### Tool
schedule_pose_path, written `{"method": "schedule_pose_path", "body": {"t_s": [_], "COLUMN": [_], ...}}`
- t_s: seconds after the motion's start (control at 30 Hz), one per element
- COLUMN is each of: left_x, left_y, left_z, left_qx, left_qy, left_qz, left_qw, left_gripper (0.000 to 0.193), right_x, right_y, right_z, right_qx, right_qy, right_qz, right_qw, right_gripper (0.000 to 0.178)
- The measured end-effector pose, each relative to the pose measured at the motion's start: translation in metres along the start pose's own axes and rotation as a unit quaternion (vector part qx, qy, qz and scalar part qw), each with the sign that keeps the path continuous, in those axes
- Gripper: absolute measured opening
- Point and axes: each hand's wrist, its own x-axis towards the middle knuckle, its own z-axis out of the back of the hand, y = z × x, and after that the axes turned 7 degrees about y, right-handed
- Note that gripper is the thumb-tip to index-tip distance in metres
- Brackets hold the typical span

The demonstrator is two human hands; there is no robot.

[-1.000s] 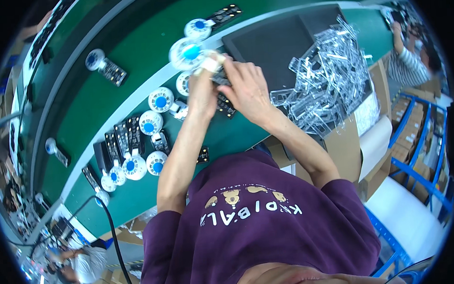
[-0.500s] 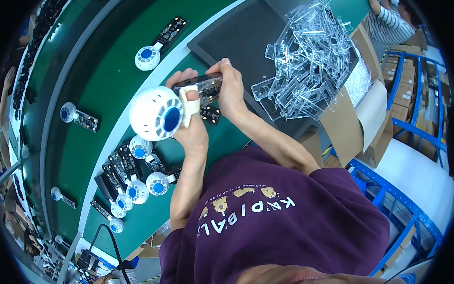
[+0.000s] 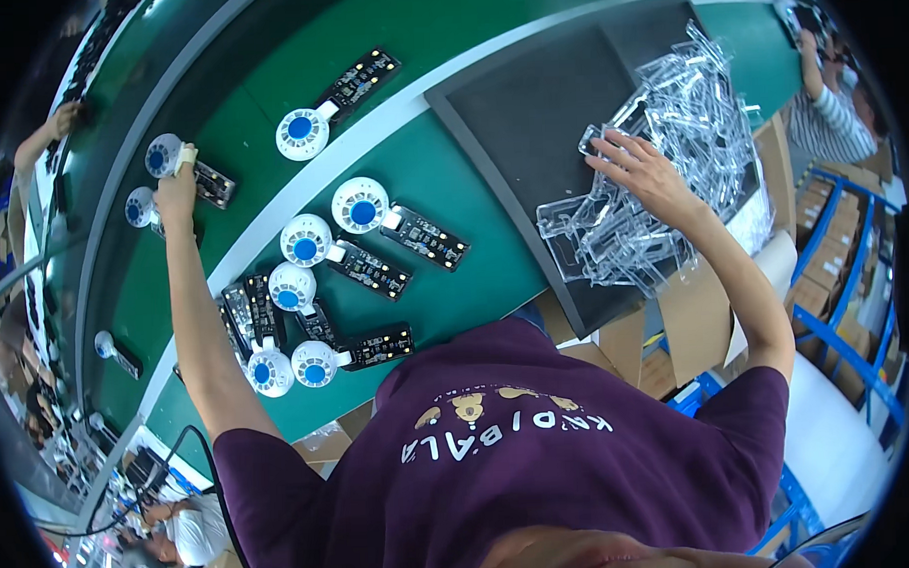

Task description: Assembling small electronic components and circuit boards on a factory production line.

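My left hand (image 3: 177, 191) reaches out over the green belt, fingers pinched at the neck of a device with a white round head and a blue centre (image 3: 163, 155). Its dark circuit board (image 3: 215, 185) sticks out beyond the fingers. A second white-headed device (image 3: 140, 207) lies close to that hand, partly hidden by it. Off to the right, my right hand (image 3: 651, 180) is open, fingers spread over a heap of clear plastic covers (image 3: 694, 125). Whether its fingertips touch a cover I cannot tell.
Several similar devices, one with its board (image 3: 428, 237) pointing right, lie on the green table before me. Another device (image 3: 302, 134) rests on the far belt. The covers sit on a dark tray (image 3: 499, 132); an open cardboard box (image 3: 696, 326) stands beside it. Other people work nearby.
Both hands held a device together near my chest; they have parted. My left hand has gone left to the belt, my right hand right to the clear covers. The view has shifted.
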Motion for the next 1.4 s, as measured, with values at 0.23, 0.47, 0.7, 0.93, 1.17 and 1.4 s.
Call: {"method": "schedule_pose_path", "body": {"t_s": [0.23,0.47,0.7,0.93,1.17,1.4], "left_x": [-0.104,-0.126,-0.097,-0.089,-0.098,-0.163], "left_y": [-0.048,-0.092,-0.082,-0.068,-0.068,-0.085], "left_z": [-0.041,-0.045,-0.050,-0.034,-0.001,-0.020], "left_qx": [-0.261,-0.447,-0.520,-0.538,-0.565,-0.790], "left_qy": [0.257,0.142,0.165,0.227,0.159,0.208], "left_qz": [-0.138,-0.125,-0.148,-0.161,-0.217,-0.217], "left_qw": [0.920,0.874,0.825,0.795,0.780,0.534], "left_gripper": [0.057,0.064,0.054,0.051,0.047,0.042], "right_x": [0.017,0.169,0.290,0.324,0.317,0.256], "right_y": [-0.007,0.069,0.070,0.084,0.096,0.147], "right_z": [0.024,0.054,0.042,0.039,0.046,0.088], "right_qx": [0.147,0.168,0.089,0.072,0.203,0.211], "right_qy": [-0.031,-0.242,-0.270,-0.245,-0.218,-0.319], "right_qz": [-0.026,0.044,0.132,0.183,0.110,0.074], "right_qw": [0.988,0.955,0.950,0.949,0.948,0.921], "right_gripper": [0.062,0.060,0.052,0.055,0.061,0.064]}}
